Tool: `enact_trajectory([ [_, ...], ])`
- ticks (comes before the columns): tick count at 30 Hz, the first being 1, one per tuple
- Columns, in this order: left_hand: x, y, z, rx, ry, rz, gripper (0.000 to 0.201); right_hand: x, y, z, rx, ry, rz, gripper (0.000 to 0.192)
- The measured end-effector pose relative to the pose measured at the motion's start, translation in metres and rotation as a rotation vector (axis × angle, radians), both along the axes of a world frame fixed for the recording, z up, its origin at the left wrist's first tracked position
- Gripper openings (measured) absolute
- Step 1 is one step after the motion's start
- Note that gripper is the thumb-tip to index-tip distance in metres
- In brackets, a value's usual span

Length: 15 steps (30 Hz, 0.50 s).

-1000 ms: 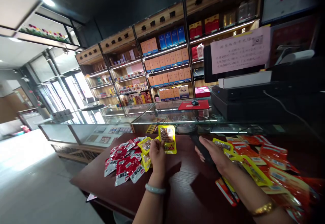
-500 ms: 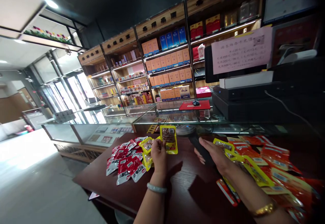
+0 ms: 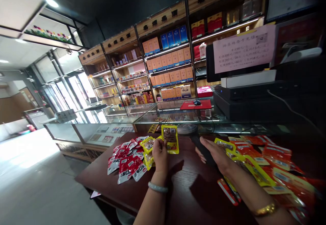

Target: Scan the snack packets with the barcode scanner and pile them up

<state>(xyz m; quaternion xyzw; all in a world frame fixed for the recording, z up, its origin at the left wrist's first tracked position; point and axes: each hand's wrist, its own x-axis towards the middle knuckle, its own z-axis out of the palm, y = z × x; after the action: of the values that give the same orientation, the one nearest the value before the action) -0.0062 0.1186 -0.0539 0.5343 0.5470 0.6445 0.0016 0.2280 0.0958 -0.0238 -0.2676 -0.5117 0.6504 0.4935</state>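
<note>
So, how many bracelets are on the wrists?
2: a pale bracelet on the left wrist, a gold bracelet on the right wrist. None seem hidden.

We see a yellow-edged packet (image 3: 170, 138), red-and-white packets (image 3: 127, 162), a black scanner (image 3: 196, 140), a dark brown wood-grain table (image 3: 183, 187), and orange and blue boxes (image 3: 169, 60).

Print on the pink notice (image 3: 244, 50), the shelf signs (image 3: 160, 19) and the red packets (image 3: 127, 165) is too blurred to read.
</note>
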Motion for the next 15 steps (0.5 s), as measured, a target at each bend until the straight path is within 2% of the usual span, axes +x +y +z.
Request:
enact_trajectory([
  [5, -0.023, -0.004, 0.006, -0.095, 0.129, 0.273, 0.013, -0.001, 0.000, 0.001, 0.003, -0.016, 0.022, 0.044],
  [8, -0.054, -0.013, 0.004, -0.317, 0.209, 0.409, 0.008, 0.000, 0.000, 0.002, 0.009, -0.024, 0.041, 0.043],
  [10, -0.076, -0.021, 0.001, -0.493, 0.231, 0.467, 0.013, 0.000, 0.000, 0.002, 0.017, -0.037, 0.050, 0.043],
  [12, -0.095, -0.029, 0.000, -0.645, 0.234, 0.498, 0.024, -0.001, 0.000, 0.002, 0.027, -0.063, 0.049, 0.043],
  [15, -0.114, -0.032, 0.003, -0.873, 0.234, 0.468, 0.036, -0.003, 0.002, 0.005, 0.037, -0.122, 0.035, 0.045],
])
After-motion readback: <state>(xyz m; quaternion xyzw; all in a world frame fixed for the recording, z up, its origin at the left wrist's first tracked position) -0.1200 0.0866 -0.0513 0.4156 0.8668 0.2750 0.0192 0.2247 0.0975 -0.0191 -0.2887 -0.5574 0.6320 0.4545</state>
